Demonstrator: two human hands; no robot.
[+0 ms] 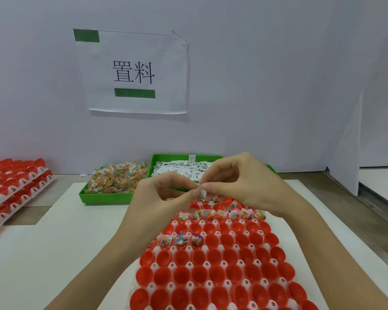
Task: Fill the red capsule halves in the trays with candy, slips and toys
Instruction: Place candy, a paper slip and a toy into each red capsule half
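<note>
A white tray (189,283) of red capsule halves (215,274) lies in front of me. One far row holds candy and white slips (220,214); three halves in a nearer row (180,240) are filled too. My left hand (164,198) and my right hand (240,182) meet above the tray's far end. Both pinch a small white paper slip (202,193) between fingertips.
A green bin of wrapped candy (112,182) and a green bin of white slips (184,168) stand behind the tray. Stacked trays of red halves (11,186) sit at the far left. A paper sign (134,72) hangs on the white wall.
</note>
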